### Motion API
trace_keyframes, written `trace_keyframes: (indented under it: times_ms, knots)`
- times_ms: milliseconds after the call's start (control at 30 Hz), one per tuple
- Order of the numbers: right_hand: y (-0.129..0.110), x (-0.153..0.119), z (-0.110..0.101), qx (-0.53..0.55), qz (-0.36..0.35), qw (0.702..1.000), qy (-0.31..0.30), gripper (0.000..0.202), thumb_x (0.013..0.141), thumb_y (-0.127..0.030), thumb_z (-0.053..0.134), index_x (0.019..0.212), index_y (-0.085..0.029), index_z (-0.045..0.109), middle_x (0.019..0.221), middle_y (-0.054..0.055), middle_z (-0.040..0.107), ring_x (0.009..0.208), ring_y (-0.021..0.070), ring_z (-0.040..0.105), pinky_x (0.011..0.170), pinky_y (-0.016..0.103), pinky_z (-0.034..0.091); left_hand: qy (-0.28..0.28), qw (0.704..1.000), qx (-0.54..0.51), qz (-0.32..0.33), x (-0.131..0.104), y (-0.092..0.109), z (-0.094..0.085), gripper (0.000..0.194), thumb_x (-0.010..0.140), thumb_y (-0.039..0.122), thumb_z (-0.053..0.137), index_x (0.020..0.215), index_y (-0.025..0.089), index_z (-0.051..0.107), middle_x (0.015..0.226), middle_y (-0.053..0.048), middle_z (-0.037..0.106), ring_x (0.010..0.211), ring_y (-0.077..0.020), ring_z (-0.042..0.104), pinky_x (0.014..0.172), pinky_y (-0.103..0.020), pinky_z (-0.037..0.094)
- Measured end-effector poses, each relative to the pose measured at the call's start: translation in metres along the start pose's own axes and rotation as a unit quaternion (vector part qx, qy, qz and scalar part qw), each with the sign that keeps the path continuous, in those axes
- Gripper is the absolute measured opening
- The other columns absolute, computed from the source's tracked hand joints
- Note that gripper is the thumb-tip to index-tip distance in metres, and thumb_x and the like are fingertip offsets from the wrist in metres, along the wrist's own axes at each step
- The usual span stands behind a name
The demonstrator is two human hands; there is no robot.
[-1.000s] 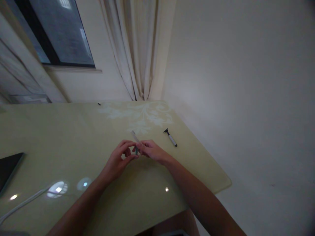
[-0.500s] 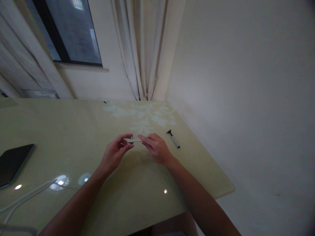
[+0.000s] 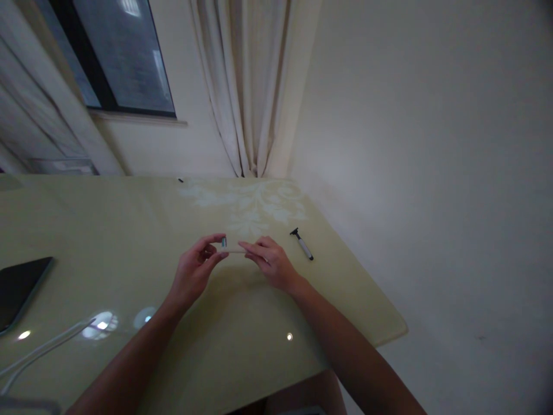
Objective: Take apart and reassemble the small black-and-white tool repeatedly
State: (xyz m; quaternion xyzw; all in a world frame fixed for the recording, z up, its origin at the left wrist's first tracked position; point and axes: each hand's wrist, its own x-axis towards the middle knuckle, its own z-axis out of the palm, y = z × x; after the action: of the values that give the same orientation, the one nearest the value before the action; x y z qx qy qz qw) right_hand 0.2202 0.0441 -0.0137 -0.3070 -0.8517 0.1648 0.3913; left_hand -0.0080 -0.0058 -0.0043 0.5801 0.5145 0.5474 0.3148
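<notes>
The tabletop (image 3: 116,230) is filling the lower frame, and a dark slab (image 3: 21,291) is running off the left edge. Near centre, the right hand (image 3: 274,265) and left hand (image 3: 193,268) are facing each other; a razor (image 3: 302,245) is lying just right. The right grip is clasping a pale stick (image 3: 235,251) (fingers are hiding one end); the left is pinching a small metallic piece (image 3: 223,242), its details blurring.

The table (image 3: 235,351) has a smooth, glossy top that mirrors light. The curtain (image 3: 244,86) is matt cloth; the small pinched piece (image 3: 223,242) has a metallic sheen, and the razor (image 3: 303,246) looks plastic
</notes>
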Motion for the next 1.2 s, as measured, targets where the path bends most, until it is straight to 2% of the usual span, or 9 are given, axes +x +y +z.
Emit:
trace_keyframes:
  times_ms: [167,300,433,600,733,900,1033,1133,1200]
  knots:
    - [0.004,0.0,-0.002,0.026,0.028,0.999,0.036,0.033,0.103,-0.031,0.065,0.135,-0.027,0.073,0.085,0.003,0.061,0.084,0.0174,0.057,0.081,0.028,0.046,-0.008,1.0,0.005,0.001,-0.001,-0.001,0.0,0.044,0.084,0.042,0.077,0.121,0.02,0.071,0.072,0.005,0.054,0.066,-0.0127,0.053,0.065,-0.025,0.041]
    - [0.008,0.001,-0.003,0.072,0.017,0.997,0.014,0.032,0.102,-0.037,0.068,0.131,-0.028,0.076,0.084,0.002,0.062,0.079,0.0158,0.057,0.076,0.027,0.046,-0.014,1.0,-0.001,0.002,-0.002,-0.001,-0.001,0.045,0.084,0.043,0.077,0.123,0.022,0.071,0.071,0.005,0.053,0.066,-0.0128,0.051,0.065,-0.025,0.041]
    - [0.011,0.001,-0.003,0.088,0.054,0.993,0.055,0.03,0.1,-0.038,0.069,0.126,-0.025,0.079,0.084,0.003,0.064,0.077,0.0154,0.058,0.073,0.027,0.046,-0.019,1.0,0.017,0.018,-0.002,0.001,-0.001,0.041,0.085,0.042,0.076,0.121,0.023,0.071,0.072,0.005,0.054,0.067,-0.0132,0.053,0.068,-0.026,0.042]
    - [0.01,0.001,-0.004,0.143,0.035,0.989,-0.007,0.033,0.098,-0.038,0.072,0.127,-0.024,0.079,0.082,0.002,0.063,0.07,0.0129,0.056,0.067,0.025,0.045,-0.015,0.998,0.049,0.038,-0.002,0.002,-0.001,0.039,0.084,0.04,0.077,0.119,0.023,0.072,0.072,0.005,0.057,0.068,-0.0141,0.054,0.071,-0.028,0.044]
    - [0.009,0.001,-0.004,0.122,0.055,0.99,0.032,0.032,0.098,-0.039,0.072,0.122,-0.019,0.081,0.079,0.002,0.062,0.068,0.0126,0.055,0.066,0.025,0.044,-0.01,0.997,0.057,0.046,-0.002,0.001,-0.001,0.037,0.083,0.041,0.077,0.116,0.024,0.074,0.073,0.005,0.059,0.068,-0.0145,0.055,0.071,-0.028,0.044]
    - [0.01,0.001,-0.005,0.142,0.057,0.988,-0.029,0.034,0.096,-0.043,0.074,0.118,-0.019,0.082,0.081,0.003,0.067,0.065,0.0118,0.055,0.062,0.024,0.043,-0.015,0.997,0.055,0.044,-0.002,0.001,-0.001,0.04,0.084,0.041,0.077,0.119,0.024,0.073,0.074,0.004,0.06,0.07,-0.0149,0.056,0.073,-0.028,0.045]
    - [0.012,0.002,-0.007,0.123,0.076,0.989,0.012,0.035,0.096,-0.044,0.074,0.115,-0.016,0.083,0.078,0.004,0.067,0.067,0.0132,0.057,0.064,0.025,0.044,-0.016,0.997,0.062,0.05,-0.002,0.001,-0.002,0.038,0.084,0.042,0.077,0.117,0.024,0.074,0.073,0.004,0.06,0.068,-0.0147,0.056,0.072,-0.029,0.045]
    - [0.012,0.002,-0.007,0.157,0.071,0.984,-0.046,0.036,0.093,-0.046,0.076,0.115,-0.019,0.083,0.077,0.003,0.069,0.068,0.0134,0.058,0.064,0.024,0.044,-0.024,0.996,0.065,0.048,-0.003,0.001,-0.001,0.039,0.084,0.041,0.077,0.119,0.024,0.074,0.075,0.004,0.061,0.069,-0.0149,0.056,0.072,-0.028,0.046]
    - [0.012,0.002,-0.007,0.166,0.075,0.982,-0.048,0.036,0.094,-0.046,0.076,0.113,-0.018,0.084,0.077,0.003,0.07,0.067,0.0133,0.058,0.064,0.024,0.044,-0.027,0.996,0.066,0.051,-0.002,0.001,-0.001,0.038,0.084,0.04,0.077,0.119,0.025,0.074,0.075,0.004,0.061,0.069,-0.0147,0.056,0.071,-0.028,0.046]
